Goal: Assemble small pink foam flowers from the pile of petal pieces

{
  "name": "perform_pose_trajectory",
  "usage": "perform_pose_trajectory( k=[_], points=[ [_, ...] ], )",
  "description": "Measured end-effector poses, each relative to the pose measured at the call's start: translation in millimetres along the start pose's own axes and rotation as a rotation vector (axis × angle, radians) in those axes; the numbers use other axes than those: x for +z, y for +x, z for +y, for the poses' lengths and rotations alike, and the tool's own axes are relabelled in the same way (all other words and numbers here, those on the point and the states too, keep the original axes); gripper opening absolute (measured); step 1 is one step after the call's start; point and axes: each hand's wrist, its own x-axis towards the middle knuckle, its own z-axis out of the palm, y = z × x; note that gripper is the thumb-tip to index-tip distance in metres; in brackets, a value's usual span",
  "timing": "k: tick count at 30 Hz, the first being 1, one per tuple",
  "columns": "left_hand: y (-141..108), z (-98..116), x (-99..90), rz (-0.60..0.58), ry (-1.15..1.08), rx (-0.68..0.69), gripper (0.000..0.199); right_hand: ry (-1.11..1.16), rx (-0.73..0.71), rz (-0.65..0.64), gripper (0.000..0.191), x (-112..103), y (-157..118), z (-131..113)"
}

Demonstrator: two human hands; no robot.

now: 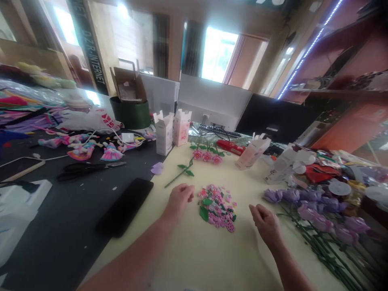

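A heap of small pink and green toy building pieces (216, 208) lies on the cream table top, with a few larger green leaf pieces at its left side. Just left of the heap rests my left hand (180, 199), its fingers curled in and nothing showing between them. My right hand (266, 221) is on the other side, closed in a loose fist, apart from the pieces. Beyond the heap lie pink flowers (207, 157) with green leaves and a green stem (178, 176). Purple roses (303, 196) and pink roses (321, 223) on green stems lie right of my right hand.
A black phone (125, 208) and scissors (81, 169) lie to the left. White cartons (164, 135) stand at the back, near a red stapler-like object (230, 146). Monitors (212, 99) line the rear. Colourful dolls (83, 149) and a dark green bin (130, 113) sit back left.
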Motion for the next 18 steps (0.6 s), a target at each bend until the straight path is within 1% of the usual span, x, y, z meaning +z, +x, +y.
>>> perform_pose_trajectory(
  k=[3, 5, 8, 10, 12, 14, 15, 17, 18],
  points=[
    [2.8, -2.9, -0.5, 0.057, 0.023, 0.000, 0.026, 0.123, 0.048, 0.016, 0.040, -1.0, -2.0, 0.8],
    [4.3, -3.7, -1.3, 0.091, 0.040, 0.004, 0.028, 0.264, 0.099, 0.031, 0.041, -0.9, -2.0, -0.5],
    [6.7, -4.0, -2.8, 0.121, 0.056, 0.014, 0.029, 0.615, 0.246, -0.011, 0.043, -5.1, 3.1, -2.2],
    [8.7, -4.1, -3.4, 0.129, 0.050, 0.018, 0.029, 0.853, 0.331, -0.031, 0.044, -13.8, 11.8, -2.2],
    [10.6, -4.0, -3.4, 0.122, -0.005, 0.001, 0.026, 1.018, 0.369, -0.007, 0.039, -27.2, 26.5, -0.9],
    [11.6, -3.5, -3.0, 0.106, -0.108, -0.041, 0.018, 1.089, 0.395, 0.006, 0.025, -42.9, 47.7, 1.9],
    [11.7, -2.9, -2.8, 0.098, -0.157, -0.062, 0.018, 1.105, 0.395, 0.019, 0.028, -50.5, 60.2, 3.7],
    [11.2, -1.8, -2.9, 0.083, -0.213, -0.091, 0.025, 1.109, 0.436, 0.100, 0.029, -63.5, 87.0, 7.8],
    [10.7, -1.3, -3.1, 0.076, -0.229, -0.102, 0.026, 1.092, 0.483, 0.172, 0.024, -68.3, 100.1, 9.8]
  ],
)
